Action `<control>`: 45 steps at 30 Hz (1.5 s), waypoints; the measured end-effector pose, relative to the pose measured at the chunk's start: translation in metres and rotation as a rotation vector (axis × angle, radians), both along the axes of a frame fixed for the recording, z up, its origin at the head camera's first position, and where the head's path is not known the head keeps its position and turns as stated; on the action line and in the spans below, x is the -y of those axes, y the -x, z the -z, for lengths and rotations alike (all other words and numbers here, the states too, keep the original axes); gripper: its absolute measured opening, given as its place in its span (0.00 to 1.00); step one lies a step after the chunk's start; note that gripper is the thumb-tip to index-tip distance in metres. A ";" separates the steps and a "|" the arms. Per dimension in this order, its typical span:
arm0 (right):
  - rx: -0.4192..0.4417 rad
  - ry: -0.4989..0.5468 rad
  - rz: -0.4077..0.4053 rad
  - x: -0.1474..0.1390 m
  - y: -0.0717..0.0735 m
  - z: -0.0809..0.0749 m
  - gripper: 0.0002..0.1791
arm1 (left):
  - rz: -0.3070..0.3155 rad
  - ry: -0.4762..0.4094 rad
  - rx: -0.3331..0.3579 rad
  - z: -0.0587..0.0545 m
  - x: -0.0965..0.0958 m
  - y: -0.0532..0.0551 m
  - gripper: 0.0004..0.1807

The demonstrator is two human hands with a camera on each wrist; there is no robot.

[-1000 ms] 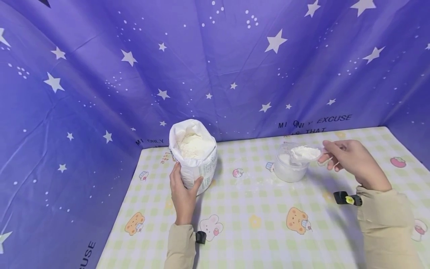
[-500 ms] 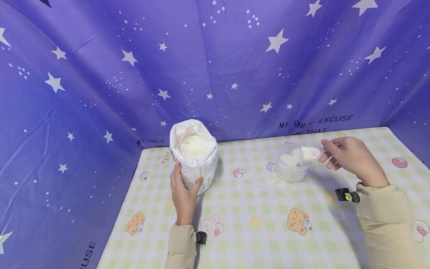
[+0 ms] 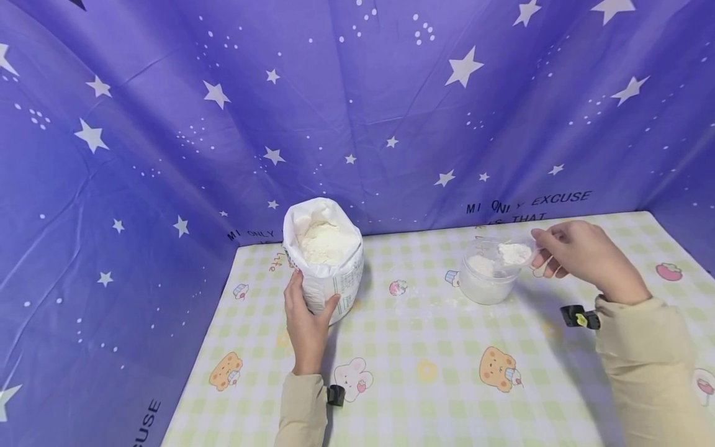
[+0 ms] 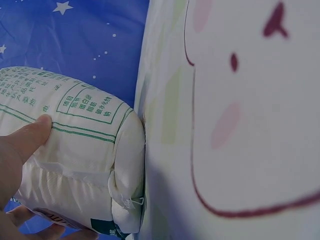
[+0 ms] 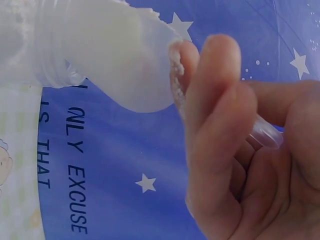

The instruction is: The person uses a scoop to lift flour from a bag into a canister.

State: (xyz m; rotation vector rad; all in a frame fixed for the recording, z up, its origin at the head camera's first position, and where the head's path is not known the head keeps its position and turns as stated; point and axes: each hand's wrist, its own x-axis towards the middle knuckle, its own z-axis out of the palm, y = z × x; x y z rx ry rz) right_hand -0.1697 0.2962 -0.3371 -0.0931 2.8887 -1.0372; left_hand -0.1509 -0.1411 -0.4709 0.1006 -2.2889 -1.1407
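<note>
A clear scoop (image 5: 142,70) of white powder (image 3: 514,253), pinched in the person's right hand (image 3: 583,257), is at the right rim of a clear tub (image 3: 486,290) near the worktop's (image 3: 413,403) back edge. The left hand (image 3: 308,326) grips an upright open bag (image 3: 342,284) towards the back left corner.

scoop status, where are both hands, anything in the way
Left hand gripping bag. Right hand holding scoop, powder aboard, at rim of tub. No obstruction seen.

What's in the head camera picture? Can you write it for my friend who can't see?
A person's right hand holds a clear scoop of white powder at the mouth of a clear tub. The left hand grips an open white bag of powder, on a checked tablecloth before a starry purple curtain.
</note>
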 end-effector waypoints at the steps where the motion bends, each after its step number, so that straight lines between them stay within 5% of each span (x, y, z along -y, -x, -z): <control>1: 0.000 -0.005 -0.004 0.001 0.001 -0.001 0.32 | -0.002 0.001 0.001 0.000 0.000 0.000 0.46; 23: -0.008 -0.101 -0.027 0.005 0.001 -0.020 0.32 | -0.007 0.001 -0.005 0.002 0.000 0.001 0.45; 45: -0.226 0.001 0.054 0.041 -0.001 -0.032 0.29 | -0.009 -0.008 0.000 0.001 0.000 0.000 0.46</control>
